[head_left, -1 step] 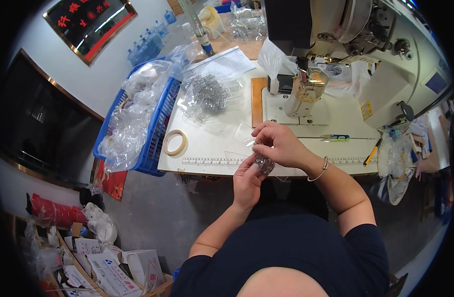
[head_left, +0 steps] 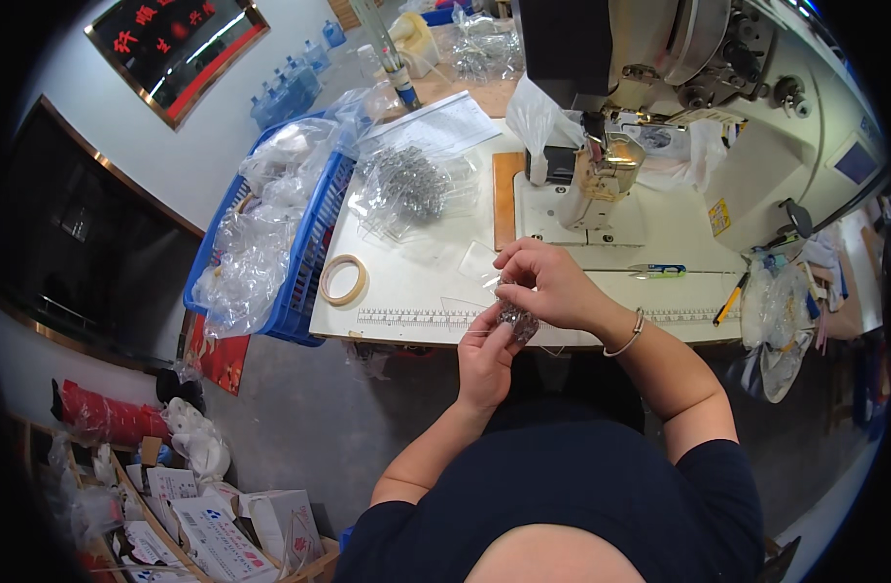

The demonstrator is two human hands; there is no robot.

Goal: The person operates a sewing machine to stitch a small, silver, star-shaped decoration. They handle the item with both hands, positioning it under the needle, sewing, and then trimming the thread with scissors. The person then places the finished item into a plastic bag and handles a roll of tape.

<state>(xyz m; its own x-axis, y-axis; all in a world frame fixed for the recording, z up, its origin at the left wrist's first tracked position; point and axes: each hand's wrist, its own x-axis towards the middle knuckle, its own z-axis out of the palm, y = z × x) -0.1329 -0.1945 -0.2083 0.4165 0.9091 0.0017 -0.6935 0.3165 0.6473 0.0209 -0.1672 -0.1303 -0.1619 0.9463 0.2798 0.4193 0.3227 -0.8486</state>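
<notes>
My left hand [head_left: 486, 352] and my right hand [head_left: 544, 282] meet at the near edge of a white worktable [head_left: 416, 291]. Together they hold a small clear plastic bag [head_left: 516, 318] with a bunch of small dark metal parts inside. The left hand pinches the bag from below, the right hand grips its top from above. A bracelet sits on my right wrist. A pile of clear bags [head_left: 411, 189] with similar grey metal parts lies on the table further back, left of centre.
An industrial sewing machine [head_left: 640, 107] stands at the back right. A roll of tape [head_left: 343, 279] lies on the table's left part, beside a blue basket [head_left: 304, 262] full of clear bags. Scissors [head_left: 659, 270] lie right of my hands. Boxes [head_left: 212, 525] sit on the floor.
</notes>
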